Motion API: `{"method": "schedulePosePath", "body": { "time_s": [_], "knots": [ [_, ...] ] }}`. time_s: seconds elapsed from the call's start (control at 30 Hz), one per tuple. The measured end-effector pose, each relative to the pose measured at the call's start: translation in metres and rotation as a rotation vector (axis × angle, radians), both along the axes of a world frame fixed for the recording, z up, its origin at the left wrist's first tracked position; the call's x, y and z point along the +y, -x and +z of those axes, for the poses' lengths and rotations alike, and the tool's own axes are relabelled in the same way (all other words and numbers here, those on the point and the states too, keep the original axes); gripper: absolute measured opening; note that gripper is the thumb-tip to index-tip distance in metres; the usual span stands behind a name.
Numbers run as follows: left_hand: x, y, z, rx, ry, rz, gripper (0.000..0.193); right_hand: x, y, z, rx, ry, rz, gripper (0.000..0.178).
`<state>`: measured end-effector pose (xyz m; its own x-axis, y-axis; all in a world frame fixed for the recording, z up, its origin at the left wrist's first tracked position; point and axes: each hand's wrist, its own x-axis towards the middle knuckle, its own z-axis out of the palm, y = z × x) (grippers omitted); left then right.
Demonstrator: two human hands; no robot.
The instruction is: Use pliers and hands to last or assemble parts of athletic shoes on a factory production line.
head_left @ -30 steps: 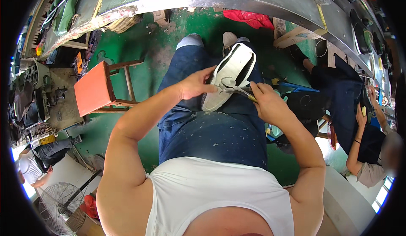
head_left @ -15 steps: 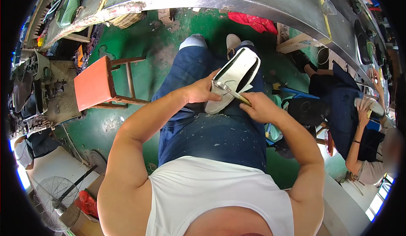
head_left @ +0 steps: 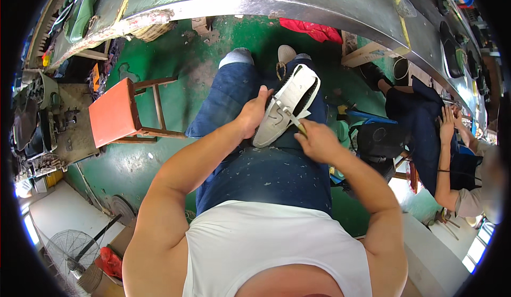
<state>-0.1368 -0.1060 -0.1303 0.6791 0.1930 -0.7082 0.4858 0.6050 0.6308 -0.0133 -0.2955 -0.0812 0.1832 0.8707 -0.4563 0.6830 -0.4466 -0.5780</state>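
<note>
A pale grey-and-white shoe [head_left: 274, 125] with a dark-lined opening rests over my lap, its toe pointing toward me. My left hand [head_left: 255, 112] grips it along its left side, with some of the fingers hidden by the shoe. From the right, my right hand [head_left: 315, 141] is closed round the yellow-green handle of a hammer [head_left: 290, 117]. The hammer's metal head lies over the upper, close to my left fingers; whether it touches the shoe I cannot tell.
Ahead runs a metal-edged workbench [head_left: 255, 6]. An orange-seated stool [head_left: 113, 111] stands at left, a wire fan [head_left: 72, 251] at lower left. On the right sits a co-worker [head_left: 463, 169], near a black stool [head_left: 380, 139]. Red cloth [head_left: 311, 29] lies under the bench.
My left hand has shifted off the toe's top toward the shoe's left side, its thumb now raised. The shoe has turned slightly. My right hand has moved a little nearer and left with the hammer.
</note>
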Motion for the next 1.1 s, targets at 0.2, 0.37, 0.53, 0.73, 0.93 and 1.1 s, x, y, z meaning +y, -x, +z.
{"method": "schedulePosePath", "body": {
  "time_s": [0.2,0.37,0.53,0.73,0.93,1.1],
  "knots": [
    [-0.003,0.002,-0.013,0.036,-0.829,-0.189,0.054,-0.009,-0.023,0.013,-0.098,-0.198,-0.011,0.047],
    [-0.002,0.003,-0.007,-0.203,-1.07,-0.261,0.046,0.001,-0.036,0.005,-0.333,-0.206,-0.08,0.039],
    [0.006,-0.005,-0.008,-0.295,-1.288,-0.577,0.053,-0.023,-0.029,-0.038,-0.203,-0.273,-0.295,0.03],
    [0.015,-0.018,0.016,-0.122,-1.274,-0.859,0.059,-0.006,-0.069,0.013,0.291,0.017,-0.35,0.032],
    [0.008,-0.029,0.064,0.003,-1.299,-1.143,0.064,0.005,-0.05,-0.035,-0.062,-0.149,-0.298,0.034],
    [0.001,0.019,-0.019,-0.328,-1.113,-0.374,0.072,0.008,-0.053,-0.009,0.002,-0.076,-0.289,0.037]
  ]
}}
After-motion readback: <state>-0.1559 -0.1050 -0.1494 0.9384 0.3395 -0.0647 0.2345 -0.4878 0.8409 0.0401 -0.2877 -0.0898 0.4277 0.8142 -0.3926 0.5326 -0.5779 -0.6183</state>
